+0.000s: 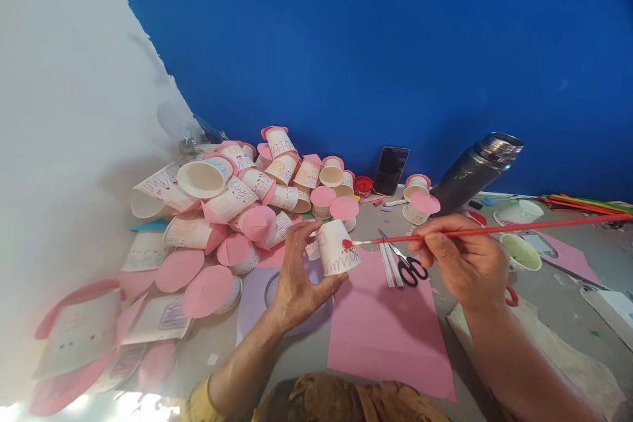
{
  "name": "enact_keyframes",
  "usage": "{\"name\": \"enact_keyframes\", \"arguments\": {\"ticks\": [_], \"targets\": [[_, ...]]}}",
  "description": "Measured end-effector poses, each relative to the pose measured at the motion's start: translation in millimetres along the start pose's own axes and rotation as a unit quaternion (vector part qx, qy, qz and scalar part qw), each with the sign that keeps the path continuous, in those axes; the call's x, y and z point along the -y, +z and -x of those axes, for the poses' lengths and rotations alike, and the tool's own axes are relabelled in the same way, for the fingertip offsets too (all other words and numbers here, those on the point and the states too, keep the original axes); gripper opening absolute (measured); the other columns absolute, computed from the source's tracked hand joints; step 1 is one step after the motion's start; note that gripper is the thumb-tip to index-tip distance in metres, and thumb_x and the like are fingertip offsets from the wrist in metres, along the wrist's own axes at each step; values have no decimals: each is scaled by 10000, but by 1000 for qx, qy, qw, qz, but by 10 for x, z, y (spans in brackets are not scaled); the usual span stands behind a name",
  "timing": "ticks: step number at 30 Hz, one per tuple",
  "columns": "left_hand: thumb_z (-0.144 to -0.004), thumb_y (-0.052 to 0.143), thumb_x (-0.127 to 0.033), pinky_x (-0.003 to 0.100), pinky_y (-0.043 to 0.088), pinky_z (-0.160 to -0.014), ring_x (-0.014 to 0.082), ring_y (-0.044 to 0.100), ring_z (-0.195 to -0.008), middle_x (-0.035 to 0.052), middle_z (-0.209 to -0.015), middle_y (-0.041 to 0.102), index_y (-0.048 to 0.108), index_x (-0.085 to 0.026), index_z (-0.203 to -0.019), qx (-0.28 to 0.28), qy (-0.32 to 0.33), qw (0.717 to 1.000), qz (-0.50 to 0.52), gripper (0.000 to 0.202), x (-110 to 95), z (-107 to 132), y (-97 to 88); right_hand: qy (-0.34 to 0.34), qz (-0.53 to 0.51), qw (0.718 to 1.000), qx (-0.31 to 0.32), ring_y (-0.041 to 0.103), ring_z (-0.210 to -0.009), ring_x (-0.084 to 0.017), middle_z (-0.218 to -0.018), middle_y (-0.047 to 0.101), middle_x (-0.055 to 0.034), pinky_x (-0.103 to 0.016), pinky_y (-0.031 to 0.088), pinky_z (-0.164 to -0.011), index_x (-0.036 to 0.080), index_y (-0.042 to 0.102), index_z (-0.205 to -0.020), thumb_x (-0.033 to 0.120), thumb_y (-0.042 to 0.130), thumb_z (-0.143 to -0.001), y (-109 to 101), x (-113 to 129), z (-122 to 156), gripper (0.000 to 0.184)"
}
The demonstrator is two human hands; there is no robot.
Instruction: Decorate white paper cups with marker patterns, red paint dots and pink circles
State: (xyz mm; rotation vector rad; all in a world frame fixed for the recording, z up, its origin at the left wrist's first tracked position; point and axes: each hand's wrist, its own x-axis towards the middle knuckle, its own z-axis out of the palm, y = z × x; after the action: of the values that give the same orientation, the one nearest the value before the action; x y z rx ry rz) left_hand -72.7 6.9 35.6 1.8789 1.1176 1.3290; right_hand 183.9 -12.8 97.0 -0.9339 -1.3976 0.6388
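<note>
My left hand (300,280) grips a white paper cup (332,249), turned bottom up, with purple scribbled lines near its rim and a red patch on its side. In my right hand (462,264) is a long red paintbrush (390,239), pinched between thumb and fingers. Its pale tip end touches the cup at the red patch. Beneath the cup and brush lies a sheet of pink paper (386,336). Black-handled scissors (413,270) rest on its upper part, beside white marker-like sticks (388,266).
Many decorated paper cups (232,201) with pink paper tops are heaped on the left. At the back, a phone (390,170) leans on the blue wall beside a dark flask (472,171). A cup with greenish inside (520,252) and a cloth (548,356) lie on the right.
</note>
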Motion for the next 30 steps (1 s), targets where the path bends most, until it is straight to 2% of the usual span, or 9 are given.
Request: {"name": "enact_keyframes", "arguments": {"ticks": [5, 12, 18, 26, 30], "targets": [[-751, 813, -239, 500, 503, -1069, 323, 493, -1343, 105, -1400, 496, 479, -305, -1421, -5, 1, 1000, 20, 751, 7, 3, 11, 8, -23, 999, -47, 578, -473, -108, -694, 736, -10, -230, 443, -395, 225, 741, -917, 334, 699, -994, -63, -20, -21, 140], [-768, 813, -236, 510, 497, -1077, 328, 467, -1365, 113, -1413, 474, 463, -306, -1430, 9, 9, 1000, 24, 752, 12, 3, 7, -19, -8, 1000, -14, 583, -456, -107, -702, 746, -13, -230, 464, -396, 221, 743, -919, 310, 691, -998, 8, -1, -13, 130], [-768, 819, -257, 517, 500, -1052, 330, 475, -1333, 119, -1402, 480, 453, -304, -1437, 22, 16, 999, 15, 764, 6, -6, -1, -9, 2, 1000, 26, 589, -441, -113, -681, 742, -18, -232, 471, -387, 206, 741, -913, 293, 685, -999, 23, 16, -18, 134], [-768, 814, -264, 521, 496, -1059, 340, 483, -1345, 121, -1406, 494, 460, -301, -1424, 22, 20, 999, 17, 747, 10, -4, -6, -13, -16, 999, -26, 575, -452, -125, -704, 748, -29, -249, 448, -367, 226, 744, -902, 344, 700, -986, -26, -31, -22, 152], [-768, 813, -268, 515, 503, -1054, 342, 485, -1348, 123, -1408, 495, 471, -294, -1421, 19, 17, 999, 23, 737, 4, -3, -2, 3, -8, 1000, -6, 575, -446, -123, -681, 742, -25, -246, 448, -375, 220, 741, -889, 350, 709, -982, 6, -10, -17, 163]]}}
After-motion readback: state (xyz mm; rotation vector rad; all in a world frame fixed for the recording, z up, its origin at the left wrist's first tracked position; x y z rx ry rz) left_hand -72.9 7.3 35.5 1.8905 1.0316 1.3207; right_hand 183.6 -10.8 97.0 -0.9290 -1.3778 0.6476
